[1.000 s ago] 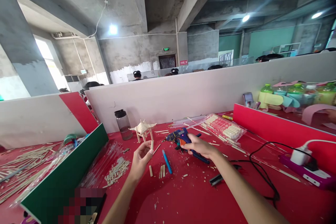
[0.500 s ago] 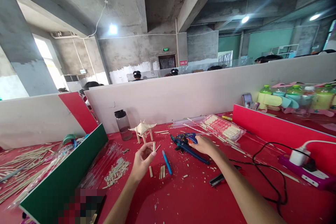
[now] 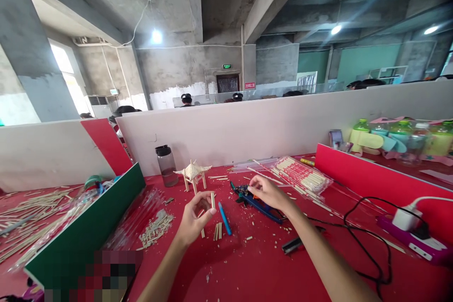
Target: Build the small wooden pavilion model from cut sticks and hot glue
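In my left hand (image 3: 198, 214) a short pale wooden stick (image 3: 213, 199) stands upright, pinched between thumb and fingers. My right hand (image 3: 267, 192) is over a dark blue long-handled tool (image 3: 265, 210), with fingers curled and thumb near the index finger. A bit of orange shows beneath it; what the fingers hold, if anything, is hidden. Between the hands lie a blue pen (image 3: 225, 219) and several short sticks (image 3: 218, 231) side by side. Behind my left hand stands a small stick-built pavilion (image 3: 193, 172) with a pale pointed roof.
A dark-lidded bottle (image 3: 166, 167) stands back left. Cut stick pieces (image 3: 157, 230) are heaped at left, beside a green divider (image 3: 88, 222). A pack of sticks (image 3: 302, 174) lies back right. Nearer are a black-handled tool (image 3: 293, 244), a black cord (image 3: 354, 231) and a purple power strip (image 3: 417, 238).
My right hand has shifted left; the blue glue gun handle it gripped before is no longer visible. My left hand has moved slightly right, still pinching its stick.
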{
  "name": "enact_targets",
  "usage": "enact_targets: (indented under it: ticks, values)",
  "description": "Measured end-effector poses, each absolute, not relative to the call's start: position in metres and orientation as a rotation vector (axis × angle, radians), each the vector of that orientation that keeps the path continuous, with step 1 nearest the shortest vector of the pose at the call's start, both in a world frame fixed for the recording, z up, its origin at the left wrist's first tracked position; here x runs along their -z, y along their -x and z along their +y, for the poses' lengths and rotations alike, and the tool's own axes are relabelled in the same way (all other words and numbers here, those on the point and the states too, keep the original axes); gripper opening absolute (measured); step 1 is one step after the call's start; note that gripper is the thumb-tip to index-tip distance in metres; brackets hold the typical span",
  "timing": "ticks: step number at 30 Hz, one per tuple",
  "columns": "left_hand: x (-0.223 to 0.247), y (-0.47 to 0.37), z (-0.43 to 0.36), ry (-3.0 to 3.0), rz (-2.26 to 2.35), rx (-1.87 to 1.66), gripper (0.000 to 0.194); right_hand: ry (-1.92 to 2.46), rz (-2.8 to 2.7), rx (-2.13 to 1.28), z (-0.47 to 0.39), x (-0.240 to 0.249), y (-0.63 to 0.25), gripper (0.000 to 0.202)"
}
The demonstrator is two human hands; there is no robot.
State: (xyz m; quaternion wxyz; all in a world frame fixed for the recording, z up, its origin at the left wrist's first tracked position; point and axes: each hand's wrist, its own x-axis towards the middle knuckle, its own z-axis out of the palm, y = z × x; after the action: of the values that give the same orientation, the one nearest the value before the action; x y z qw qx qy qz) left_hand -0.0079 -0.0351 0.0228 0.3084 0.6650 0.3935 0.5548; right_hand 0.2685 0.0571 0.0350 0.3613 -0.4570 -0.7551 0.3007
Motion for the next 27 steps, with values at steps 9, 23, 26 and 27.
enact_targets:
  ticks: [9,23,26,27]
  values:
    - [-0.023,0.003,-0.039,-1.874,1.033,-1.374,0.041,0.510,-1.193,-1.940,0.007,-0.032,-0.196,0.043]
    - [-0.015,0.004,-0.035,-1.842,0.993,-1.286,0.052,0.391,-0.993,-2.104,0.005,-0.029,-0.194,0.046]
    - [-0.012,0.006,-0.032,-1.840,1.021,-1.287,0.054,0.396,-0.961,-2.090,0.005,-0.029,-0.193,0.047]
    - [-0.011,0.007,-0.031,-1.842,1.029,-1.286,0.055,0.403,-0.951,-2.084,0.005,-0.028,-0.193,0.047]
